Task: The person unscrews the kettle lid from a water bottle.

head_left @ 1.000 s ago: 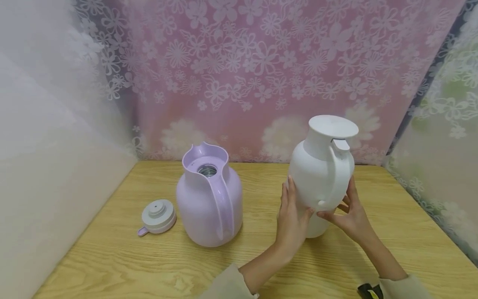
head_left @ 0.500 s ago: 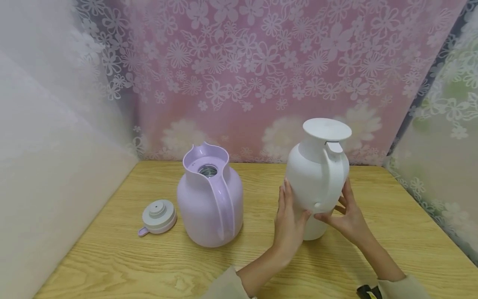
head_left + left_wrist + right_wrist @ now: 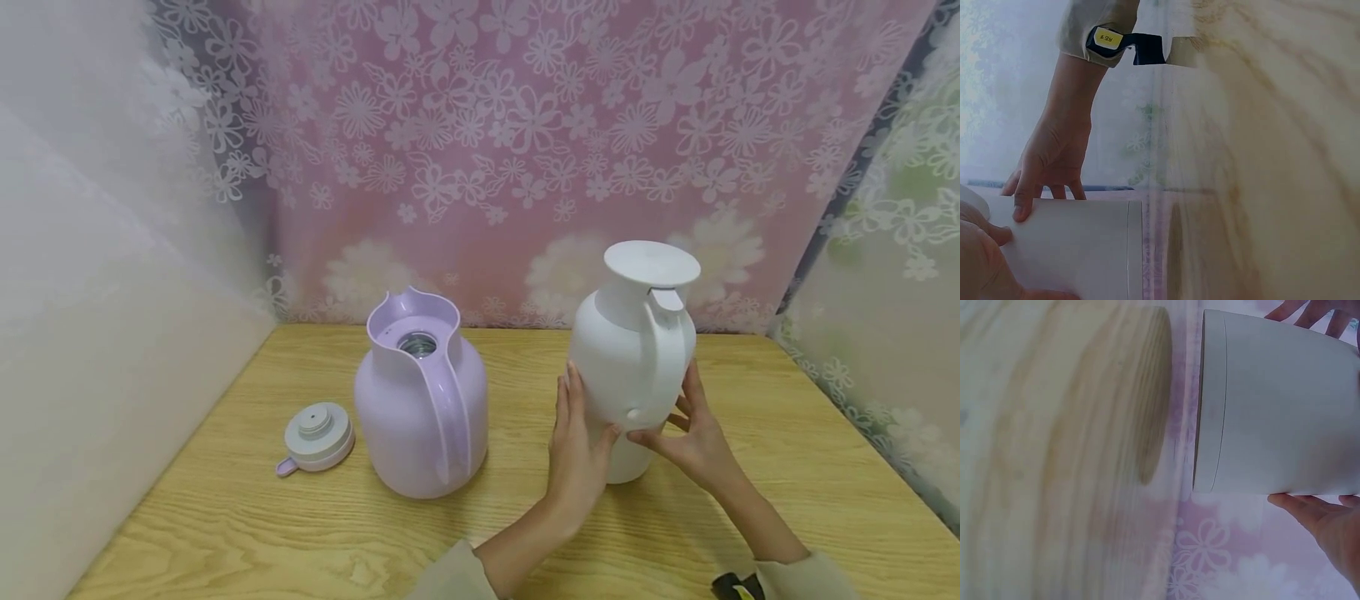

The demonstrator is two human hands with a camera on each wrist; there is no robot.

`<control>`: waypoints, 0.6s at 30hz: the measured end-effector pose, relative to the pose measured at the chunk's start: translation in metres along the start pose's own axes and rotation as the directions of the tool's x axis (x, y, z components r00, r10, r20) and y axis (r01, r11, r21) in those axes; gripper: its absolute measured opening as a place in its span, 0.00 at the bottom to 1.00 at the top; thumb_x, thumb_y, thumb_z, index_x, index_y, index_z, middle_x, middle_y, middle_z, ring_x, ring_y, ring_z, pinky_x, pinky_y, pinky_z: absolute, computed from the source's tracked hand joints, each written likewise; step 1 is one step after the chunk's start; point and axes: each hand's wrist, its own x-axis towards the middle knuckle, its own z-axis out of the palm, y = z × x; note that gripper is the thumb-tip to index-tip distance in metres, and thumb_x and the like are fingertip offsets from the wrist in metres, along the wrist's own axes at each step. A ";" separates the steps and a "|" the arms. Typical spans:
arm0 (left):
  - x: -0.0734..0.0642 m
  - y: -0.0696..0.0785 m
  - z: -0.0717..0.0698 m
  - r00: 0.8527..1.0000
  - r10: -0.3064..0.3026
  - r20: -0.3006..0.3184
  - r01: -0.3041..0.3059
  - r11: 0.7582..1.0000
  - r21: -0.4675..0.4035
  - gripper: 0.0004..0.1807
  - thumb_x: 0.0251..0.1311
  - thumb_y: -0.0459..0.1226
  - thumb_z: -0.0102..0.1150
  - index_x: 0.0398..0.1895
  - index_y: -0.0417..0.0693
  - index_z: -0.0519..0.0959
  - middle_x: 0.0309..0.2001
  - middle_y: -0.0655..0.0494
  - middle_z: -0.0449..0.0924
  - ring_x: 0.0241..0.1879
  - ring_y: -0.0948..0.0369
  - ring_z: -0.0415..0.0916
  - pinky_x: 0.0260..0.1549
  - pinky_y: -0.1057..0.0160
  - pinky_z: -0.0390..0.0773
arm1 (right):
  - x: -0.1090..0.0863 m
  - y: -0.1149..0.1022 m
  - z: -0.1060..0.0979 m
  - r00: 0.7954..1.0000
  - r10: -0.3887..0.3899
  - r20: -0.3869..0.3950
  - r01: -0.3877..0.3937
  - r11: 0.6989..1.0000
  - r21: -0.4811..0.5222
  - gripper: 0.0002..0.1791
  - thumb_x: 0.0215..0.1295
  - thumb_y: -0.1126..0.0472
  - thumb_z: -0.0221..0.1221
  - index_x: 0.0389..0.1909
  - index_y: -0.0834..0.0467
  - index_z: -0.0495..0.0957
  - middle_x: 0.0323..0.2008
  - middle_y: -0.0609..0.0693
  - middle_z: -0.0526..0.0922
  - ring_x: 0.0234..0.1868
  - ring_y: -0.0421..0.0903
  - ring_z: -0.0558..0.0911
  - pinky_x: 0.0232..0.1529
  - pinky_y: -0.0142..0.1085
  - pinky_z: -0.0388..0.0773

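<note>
A white thermos jug (image 3: 626,354) with a flat round lid (image 3: 651,260) is held upright at the right by both hands. My left hand (image 3: 576,467) grips its left side, and my right hand (image 3: 701,446) holds the right side below the handle (image 3: 663,367). Both thumbs lie on the near side, under the handle's lower end. In the right wrist view a gap shows between the jug's base (image 3: 1210,403) and the table. To the left stands a lavender thermos jug (image 3: 390,417), its mouth uncovered and the glass liner (image 3: 417,343) visible.
A grey and lavender stopper (image 3: 318,437) with a small tab lies left of the lavender jug on the wooden table (image 3: 247,533). A pink floral curtain (image 3: 480,167) hangs behind the table, and pale walls flank it.
Both hands have shifted the white jug a little to the left and slightly down, its grip unchanged. The lavender jug and the stopper stay in place.
</note>
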 end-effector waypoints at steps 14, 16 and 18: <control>0.001 -0.001 0.000 1.000 -0.008 -0.005 0.008 1.000 0.016 0.49 0.58 0.37 0.58 0.72 0.63 0.35 0.71 0.47 0.39 0.63 0.46 0.53 0.55 0.49 0.61 | 0.002 0.003 0.003 1.000 -0.007 -0.014 0.007 1.000 0.012 0.72 0.35 0.81 0.69 0.72 0.44 0.30 0.69 0.47 0.50 0.56 0.31 0.65 0.42 0.24 0.70; 0.001 -0.002 0.000 1.000 -0.019 0.000 0.019 1.000 0.008 0.49 0.59 0.37 0.58 0.72 0.64 0.34 0.71 0.48 0.38 0.63 0.46 0.52 0.55 0.48 0.61 | 0.001 0.004 0.004 1.000 0.000 -0.016 0.000 1.000 0.011 0.71 0.35 0.80 0.69 0.72 0.44 0.31 0.69 0.47 0.50 0.56 0.31 0.65 0.42 0.24 0.70; 0.001 -0.002 -0.001 1.000 -0.028 0.002 0.028 1.000 0.005 0.49 0.59 0.37 0.58 0.72 0.64 0.34 0.71 0.47 0.38 0.63 0.45 0.52 0.55 0.47 0.60 | 0.001 0.004 0.004 1.000 0.007 -0.015 -0.007 1.000 0.012 0.71 0.36 0.80 0.69 0.72 0.43 0.30 0.69 0.47 0.50 0.56 0.31 0.65 0.42 0.24 0.70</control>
